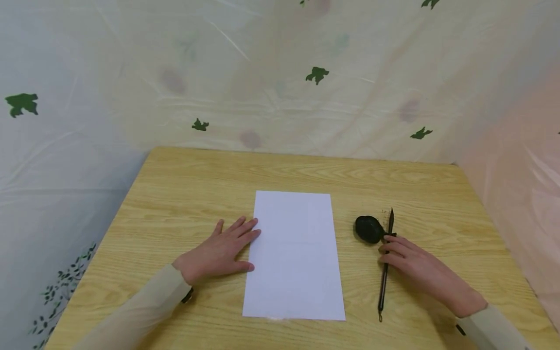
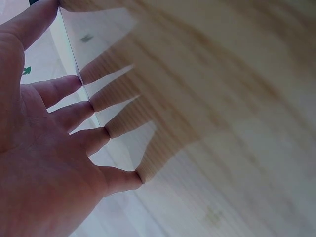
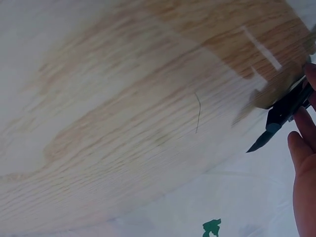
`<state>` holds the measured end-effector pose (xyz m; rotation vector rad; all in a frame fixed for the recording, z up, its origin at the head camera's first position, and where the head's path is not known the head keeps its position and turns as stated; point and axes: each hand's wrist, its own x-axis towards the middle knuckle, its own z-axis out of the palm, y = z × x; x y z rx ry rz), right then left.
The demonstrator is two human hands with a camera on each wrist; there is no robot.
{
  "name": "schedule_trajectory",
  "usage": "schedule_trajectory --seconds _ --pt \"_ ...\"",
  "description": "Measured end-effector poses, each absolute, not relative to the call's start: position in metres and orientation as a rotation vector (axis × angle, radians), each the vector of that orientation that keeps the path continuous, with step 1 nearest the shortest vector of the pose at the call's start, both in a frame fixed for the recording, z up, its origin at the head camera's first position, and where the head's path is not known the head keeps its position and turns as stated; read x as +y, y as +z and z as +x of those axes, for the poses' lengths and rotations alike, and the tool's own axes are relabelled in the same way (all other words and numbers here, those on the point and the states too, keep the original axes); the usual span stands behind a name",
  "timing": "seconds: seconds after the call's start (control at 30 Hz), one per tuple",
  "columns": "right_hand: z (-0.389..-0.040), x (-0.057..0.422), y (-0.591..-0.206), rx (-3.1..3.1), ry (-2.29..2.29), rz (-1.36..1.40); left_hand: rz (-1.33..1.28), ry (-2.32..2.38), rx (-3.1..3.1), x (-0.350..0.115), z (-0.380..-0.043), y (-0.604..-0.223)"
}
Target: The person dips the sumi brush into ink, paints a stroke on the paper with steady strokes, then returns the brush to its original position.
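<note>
Head view: blank white rectangular paper sheet lies flat on wood-grain tabletop, apparently laid out. Left hand, fingers spread, at sheet's left edge. Right hand over slim black pointed brush beside rounded black object; cannot tell whether gripping. Brushwork seemingly not begun.

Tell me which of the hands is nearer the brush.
Right. The right hand is at the brush, partly covering it; the left hand is farther off, at the left edge of the paper.
</note>
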<state>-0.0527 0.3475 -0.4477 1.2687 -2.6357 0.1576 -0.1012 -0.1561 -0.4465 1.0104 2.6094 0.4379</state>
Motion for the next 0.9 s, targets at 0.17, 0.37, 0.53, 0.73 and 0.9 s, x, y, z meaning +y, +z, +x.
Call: schedule_trajectory --seconds 0.17,0.37,0.53,0.73,0.9 --pt "-0.051 0.347 -0.445 -2.643 0.125 1.264 1.005 0.437 2.603 -0.156 -0.102 -0.445" --pt "-0.051 0.346 -0.44 -2.618 0.138 1.27 0.997 0.433 2.601 -0.155 -0.103 -0.445" --pt "-0.05 0.344 -0.433 -2.532 0.143 1.239 0.996 0.427 2.601 -0.156 -0.103 -0.443" --pt "-0.046 0.343 -0.419 -2.526 0.197 1.175 0.993 0.422 2.6 -0.156 -0.101 -0.44" --pt "-0.045 0.34 -0.409 -2.487 0.278 1.096 0.992 0.418 2.594 -0.157 -0.1 -0.437"
